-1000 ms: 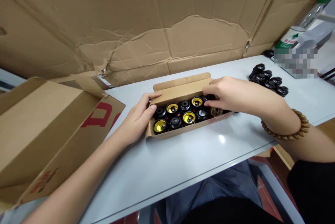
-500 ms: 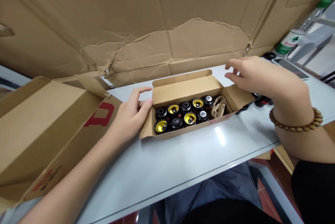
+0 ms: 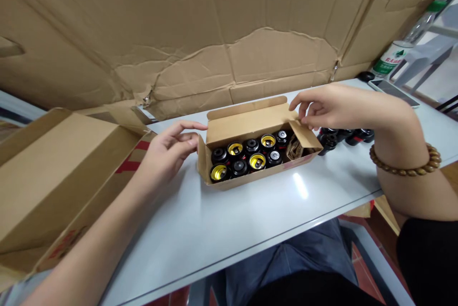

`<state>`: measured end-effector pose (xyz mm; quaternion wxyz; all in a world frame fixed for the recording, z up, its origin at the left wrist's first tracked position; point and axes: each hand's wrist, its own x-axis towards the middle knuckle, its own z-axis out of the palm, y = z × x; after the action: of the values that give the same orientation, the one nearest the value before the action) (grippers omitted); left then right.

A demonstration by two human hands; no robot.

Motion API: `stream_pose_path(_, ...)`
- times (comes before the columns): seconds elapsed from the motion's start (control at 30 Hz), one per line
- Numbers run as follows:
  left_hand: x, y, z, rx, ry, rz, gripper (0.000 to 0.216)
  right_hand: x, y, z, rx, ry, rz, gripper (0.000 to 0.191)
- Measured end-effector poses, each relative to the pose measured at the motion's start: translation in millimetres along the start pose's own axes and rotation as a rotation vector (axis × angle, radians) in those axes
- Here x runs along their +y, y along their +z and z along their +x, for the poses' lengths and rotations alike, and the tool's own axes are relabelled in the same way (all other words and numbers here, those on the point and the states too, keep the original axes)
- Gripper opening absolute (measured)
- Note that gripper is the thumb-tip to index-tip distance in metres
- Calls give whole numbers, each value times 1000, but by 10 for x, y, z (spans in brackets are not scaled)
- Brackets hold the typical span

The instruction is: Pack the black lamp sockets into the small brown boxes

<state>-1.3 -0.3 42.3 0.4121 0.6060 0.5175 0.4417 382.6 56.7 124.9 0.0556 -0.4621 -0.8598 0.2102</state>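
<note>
An open cardboard box (image 3: pixel 243 126) holds several black cylindrical parts, some with yellow cup-shaped tops (image 3: pixel 257 161) and some with silver centres (image 3: pixel 275 157). Crumpled brown paper (image 3: pixel 294 147) fills its right end. My left hand (image 3: pixel 171 148) is open beside the left end flap (image 3: pixel 203 160), index finger stretched toward the lid corner and thumb at the flap. At the other end, my right hand (image 3: pixel 318 106) has its fingers curved but apart, touching the right flap (image 3: pixel 304 134), which leans inward over the paper. Its index fingertip is near the raised lid's corner.
More black parts (image 3: pixel 327 141) stand right of the box on the white table (image 3: pixel 229 229). A larger open carton (image 3: pixel 60 168) is at left. A cardboard wall (image 3: pixel 229 20) rises behind. A phone (image 3: pixel 393 92) and a water bottle (image 3: pixel 393 58) are at far right.
My right hand has moved left and down, and the right flap now leans inward. The left flap stands more upright. More of the black parts on the right show.
</note>
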Motion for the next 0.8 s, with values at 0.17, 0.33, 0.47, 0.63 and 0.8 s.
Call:
stream_pose_path(0.17, -76, 25, -17, -39, 141, 227, 47, 72, 142, 88, 16, -27, -125, 40)
stream_pose_path(0.33, -176, 70, 8, -19, -11, 178, 82, 85, 186, 121, 17, 63, -108, 63)
stream_pose_path(0.47, -159, 142, -9, -22, -75, 79, 111, 130, 241, 149, 94, 49, -107, 104)
stream_pose_path(0.63, -88, 187, -57, -37, -16, 28, 136, 118, 255, 125, 303, -73, -71, 129)
stream_pose_path(0.8, -156, 134, -51, -33, 112, 141, 68, -6, 105, 46, 357, -315, -42, 65)
